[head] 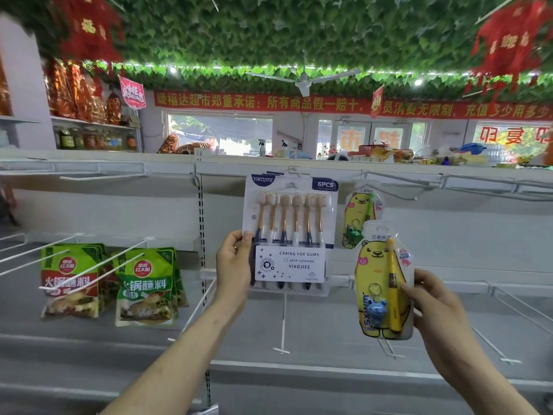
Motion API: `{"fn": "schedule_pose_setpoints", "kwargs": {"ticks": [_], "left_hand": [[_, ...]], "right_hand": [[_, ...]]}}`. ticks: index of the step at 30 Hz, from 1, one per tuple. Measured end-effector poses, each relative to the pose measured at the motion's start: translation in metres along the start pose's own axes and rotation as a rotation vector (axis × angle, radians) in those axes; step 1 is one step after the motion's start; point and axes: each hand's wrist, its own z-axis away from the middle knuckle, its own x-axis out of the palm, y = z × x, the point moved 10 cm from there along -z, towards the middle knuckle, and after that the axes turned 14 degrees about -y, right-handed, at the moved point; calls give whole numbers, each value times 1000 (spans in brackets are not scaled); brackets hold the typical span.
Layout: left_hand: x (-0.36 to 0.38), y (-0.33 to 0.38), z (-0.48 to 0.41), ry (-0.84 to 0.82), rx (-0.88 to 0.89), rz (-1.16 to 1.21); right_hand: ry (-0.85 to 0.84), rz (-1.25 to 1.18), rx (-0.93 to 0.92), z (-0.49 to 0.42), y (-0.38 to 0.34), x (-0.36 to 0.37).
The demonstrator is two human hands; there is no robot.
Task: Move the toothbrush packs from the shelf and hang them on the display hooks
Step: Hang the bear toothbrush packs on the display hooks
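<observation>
My left hand (pixel 235 260) grips the left edge of a large six-piece toothbrush pack (pixel 288 232); the pack's top sits at a display hook (pixel 291 170) on the upper rail. In my right hand (pixel 431 301) is a yellow bear children's toothbrush pack (pixel 383 283) with a blue keyring charm, pinched by its right edge and held upright in front of the shelf. Behind it, another yellow bear pack (pixel 360 217) with a green charm hangs from a hook on the same rail.
Long white hooks (pixel 401 191) jut from the upper rail to the right. At lower left, green sauce pouches (pixel 143 286) hang on hooks. A grey shelf (pixel 299 330) with more white hooks runs below. A perforated upright post (pixel 201 223) stands left of the big pack.
</observation>
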Motion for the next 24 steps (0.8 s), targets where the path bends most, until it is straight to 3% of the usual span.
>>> {"fn": "schedule_pose_setpoints", "kwargs": {"ticks": [24], "left_hand": [[7,-29,-38,-7,-10,-32]], "right_hand": [[40,29,20,11,3,-8]]}}
